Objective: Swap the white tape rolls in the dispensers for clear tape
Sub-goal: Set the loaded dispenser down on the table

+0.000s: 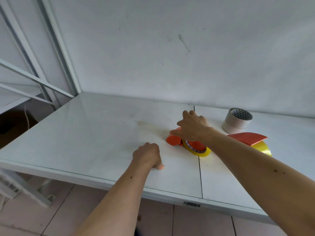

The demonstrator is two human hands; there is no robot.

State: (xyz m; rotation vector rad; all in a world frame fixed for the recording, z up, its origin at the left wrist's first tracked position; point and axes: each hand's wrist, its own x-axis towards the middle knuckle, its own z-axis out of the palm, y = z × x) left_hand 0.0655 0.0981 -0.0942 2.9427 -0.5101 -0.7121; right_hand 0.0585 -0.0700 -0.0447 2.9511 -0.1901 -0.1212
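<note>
Your glossy white tabletop (95,133) carries everything here. At its back right stand two stacked white tape rolls (237,122), well apart from both hands. Just in front of them lies a second orange dispenser (248,138) with a yellowish clear roll (262,148), behind your right forearm. Your right hand (193,126) rests on top of the nearer orange plastic tape dispenser (177,139), fingers spread and curved over it; its clear yellowish roll (199,151) sits just below your wrist. Your left hand (147,155) is curled loosely, knuckles down on the table, empty.
</note>
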